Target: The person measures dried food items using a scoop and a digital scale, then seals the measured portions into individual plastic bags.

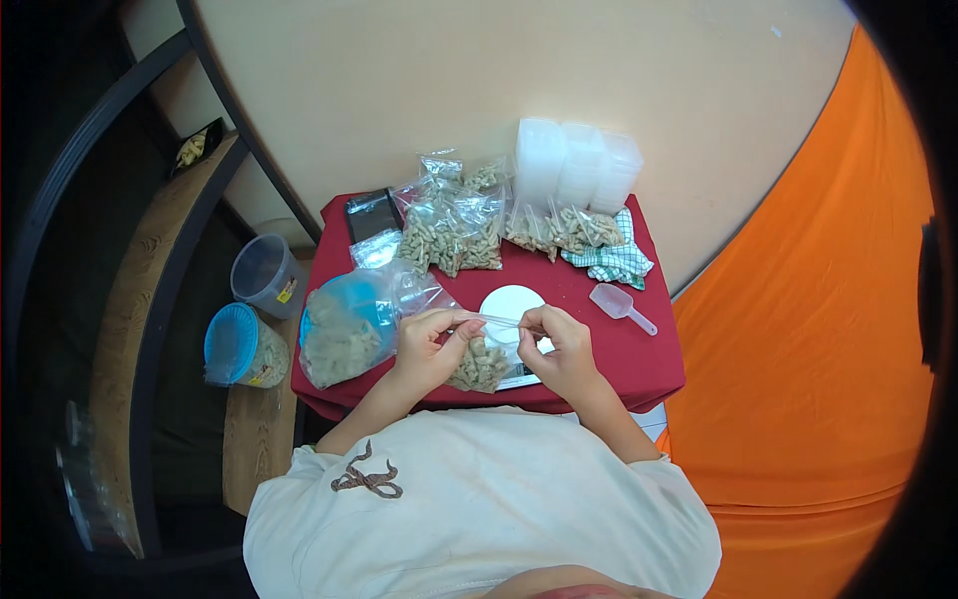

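Observation:
My left hand [433, 344] and my right hand [559, 349] pinch the two ends of the top edge of a clear plastic bag [479, 367]. Pale, stubby snack pieces fill its lower part, which hangs near the table's front edge. Behind the bag is a white kitchen scale [512, 301], partly hidden by my hands. Left of my left hand lies a large clear bag [341, 344] of the same pieces, against something blue. A clear plastic scoop [623, 307] rests to the right of my right hand.
Several filled bags [454, 235] stand at the back of the red-covered table [654, 369]. Behind them rise stacked plastic containers [574, 165], with a checked cloth [614, 255] nearby. A blue-lidded tub [244, 344] and an open bucket [269, 275] stand left, beside wooden shelving [135, 329].

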`<state>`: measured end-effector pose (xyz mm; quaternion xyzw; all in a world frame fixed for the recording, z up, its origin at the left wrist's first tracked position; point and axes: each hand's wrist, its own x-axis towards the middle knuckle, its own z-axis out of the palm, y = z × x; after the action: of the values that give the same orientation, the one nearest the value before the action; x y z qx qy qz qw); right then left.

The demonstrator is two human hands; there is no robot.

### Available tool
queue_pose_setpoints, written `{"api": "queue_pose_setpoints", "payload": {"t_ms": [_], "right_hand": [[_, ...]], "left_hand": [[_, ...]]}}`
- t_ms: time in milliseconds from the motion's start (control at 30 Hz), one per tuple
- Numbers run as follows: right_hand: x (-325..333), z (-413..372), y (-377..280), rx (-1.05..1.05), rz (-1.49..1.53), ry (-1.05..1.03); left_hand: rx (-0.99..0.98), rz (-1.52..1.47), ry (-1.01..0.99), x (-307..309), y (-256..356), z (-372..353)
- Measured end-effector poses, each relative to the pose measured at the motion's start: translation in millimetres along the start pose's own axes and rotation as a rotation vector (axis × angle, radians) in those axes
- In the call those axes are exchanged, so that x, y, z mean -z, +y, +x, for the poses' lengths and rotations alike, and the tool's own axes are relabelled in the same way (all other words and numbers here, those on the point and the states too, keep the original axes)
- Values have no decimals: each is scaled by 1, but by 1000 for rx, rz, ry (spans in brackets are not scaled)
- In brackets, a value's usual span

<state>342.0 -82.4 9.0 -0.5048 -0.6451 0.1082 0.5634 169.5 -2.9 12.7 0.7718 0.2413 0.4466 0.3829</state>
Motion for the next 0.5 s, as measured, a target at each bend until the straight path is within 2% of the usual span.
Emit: {"api": "queue_pose_setpoints", "payload": {"t_ms": [133,233,400,500], "right_hand": [[-4,13,-15,11,-19,-100],[-16,18,-22,-15,-10,-122],[-37,22,-24,23,-33,-20],[-43,27,-31,-20,-42,-42]], "left_hand": [[0,-26,-4,17,0,4],[-75,-16,-33,28,-1,6],[-93,-36,-24,43,-7,7],[-70,-77,-29,51,-10,6]]}}
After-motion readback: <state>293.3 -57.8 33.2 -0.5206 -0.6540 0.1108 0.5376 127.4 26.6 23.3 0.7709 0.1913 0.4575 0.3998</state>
